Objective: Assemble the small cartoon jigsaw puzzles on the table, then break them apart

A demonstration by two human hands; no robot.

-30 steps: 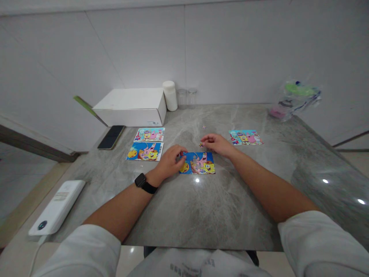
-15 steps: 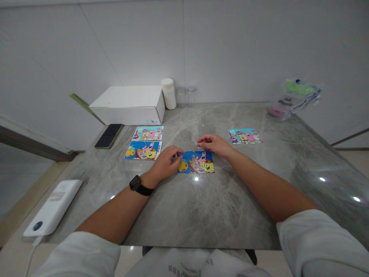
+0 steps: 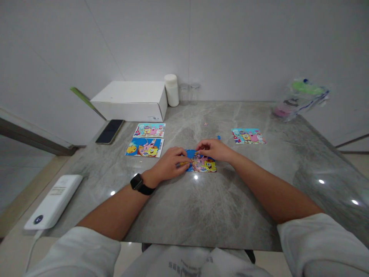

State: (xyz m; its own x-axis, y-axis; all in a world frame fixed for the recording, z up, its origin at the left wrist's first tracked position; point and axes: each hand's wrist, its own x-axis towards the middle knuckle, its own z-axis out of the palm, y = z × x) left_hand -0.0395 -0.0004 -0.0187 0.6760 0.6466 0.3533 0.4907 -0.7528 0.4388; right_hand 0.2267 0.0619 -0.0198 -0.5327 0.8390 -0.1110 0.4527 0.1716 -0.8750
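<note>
A small blue and yellow cartoon jigsaw puzzle [image 3: 210, 165] lies on the grey marble table, with an unfilled patch near its middle. My left hand [image 3: 173, 163] rests over its left side, fingertips on the surface and fingers slightly apart. Above the top edge, my right hand [image 3: 213, 150] pinches a tiny puzzle piece between thumb and forefinger, over the upper middle. A loose blue piece [image 3: 219, 137] lies just behind my right hand, and a pinkish piece [image 3: 205, 124] sits farther back.
Two cartoon cards [image 3: 149, 130] [image 3: 145, 147] lie left, beside a phone [image 3: 110, 131]. A white box [image 3: 129, 100], white bottle [image 3: 172, 90] and two glasses [image 3: 189, 94] stand behind. At right are another card [image 3: 248, 136] and a plastic bag [image 3: 300, 99]. A power bank [image 3: 54, 201] lies front left.
My right hand has brought its piece down onto the puzzle. My left hand has moved right, farther over the puzzle. The blue loose piece now shows behind my right hand.
</note>
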